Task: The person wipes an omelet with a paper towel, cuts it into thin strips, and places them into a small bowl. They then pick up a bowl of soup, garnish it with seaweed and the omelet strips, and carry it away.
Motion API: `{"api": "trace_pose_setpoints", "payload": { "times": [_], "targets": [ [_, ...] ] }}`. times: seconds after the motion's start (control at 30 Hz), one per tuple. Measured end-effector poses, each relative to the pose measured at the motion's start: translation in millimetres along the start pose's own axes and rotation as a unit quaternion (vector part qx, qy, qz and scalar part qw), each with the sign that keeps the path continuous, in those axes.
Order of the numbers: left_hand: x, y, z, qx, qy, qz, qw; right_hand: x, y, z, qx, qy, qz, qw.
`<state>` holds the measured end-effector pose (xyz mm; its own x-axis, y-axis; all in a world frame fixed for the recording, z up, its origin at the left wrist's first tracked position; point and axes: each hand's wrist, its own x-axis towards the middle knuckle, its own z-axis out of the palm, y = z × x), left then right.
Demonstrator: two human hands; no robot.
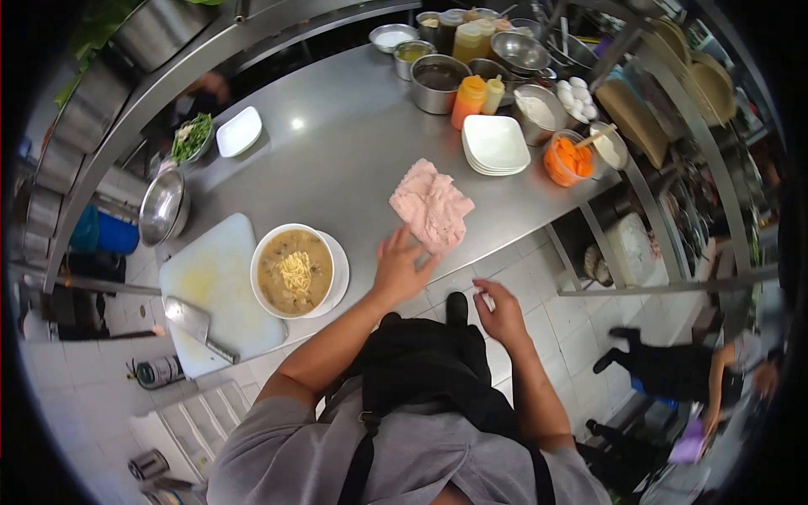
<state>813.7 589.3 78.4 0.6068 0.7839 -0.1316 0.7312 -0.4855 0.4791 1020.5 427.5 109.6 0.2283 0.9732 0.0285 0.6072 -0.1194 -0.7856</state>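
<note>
My left hand (402,263) reaches over the steel counter's front edge, its fingers apart and the fingertips right at the lower edge of a crumpled pink cloth (431,204). Off the counter, over the tiled floor, my right hand (498,310) hangs with loosely bent fingers and nothing in it. Left of my left hand stands a white bowl of soup (273,299) topped with a heap of pale shreds (296,273), resting on a white plate (338,282). Beside it lies a white cutting board (240,311) bearing a cleaver (189,320) with a dark handle.
Stacked square white dishes (495,143), squeeze bottles (469,101), a steel pot (438,84), eggs (576,97) and a tub of orange slices (568,160) line the back right. A steel bowl (164,209), greens (192,137) and a white dish (240,132) sit left. A person (682,370) stands at right.
</note>
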Motion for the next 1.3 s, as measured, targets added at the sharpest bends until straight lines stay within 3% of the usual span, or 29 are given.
{"api": "trace_pose_setpoints", "payload": {
  "times": [0.07,0.13,0.2,0.33,0.4,0.43,0.5,0.6,0.97,1.1,1.17,1.23,1.3],
  "targets": [
    [31,-5,-10,-0.19,0.22,0.029,0.957,49,8,-5,-0.033,0.012,-0.11,0.993],
    [73,11,-35,-0.211,0.303,0.014,0.929,98,7,-3,-0.025,-0.005,-0.154,0.988],
    [118,21,-34,-0.409,0.352,-0.024,0.841,134,9,6,-0.026,-0.012,-0.195,0.98],
    [160,8,20,-0.407,0.45,-0.108,0.787,169,37,27,-0.003,-0.06,-0.226,0.972],
    [146,9,41,-0.208,0.415,-0.083,0.882,177,59,26,-0.083,-0.085,-0.296,0.948],
    [142,13,36,-0.194,0.428,-0.101,0.877,175,64,24,-0.1,-0.094,-0.285,0.948],
    [126,29,40,-0.022,0.324,-0.163,0.932,170,72,22,-0.1,-0.117,-0.3,0.942],
    [106,39,44,0.035,0.328,-0.182,0.926,180,67,17,-0.118,-0.138,-0.318,0.931],
    [2,80,69,0.113,0.291,-0.243,0.918,192,72,10,-0.148,-0.187,-0.326,0.915],
    [-84,108,70,-0.009,0.18,-0.313,0.933,192,70,11,-0.153,-0.208,-0.291,0.921],
    [-138,95,77,-0.035,0.179,-0.352,0.918,195,66,13,-0.156,-0.217,-0.283,0.921],
    [-192,81,70,-0.167,0.261,-0.415,0.855,194,61,9,-0.165,-0.239,-0.251,0.923],
    [-231,55,64,-0.396,0.394,-0.422,0.714,201,47,5,-0.205,-0.264,-0.225,0.915]
  ]
}}
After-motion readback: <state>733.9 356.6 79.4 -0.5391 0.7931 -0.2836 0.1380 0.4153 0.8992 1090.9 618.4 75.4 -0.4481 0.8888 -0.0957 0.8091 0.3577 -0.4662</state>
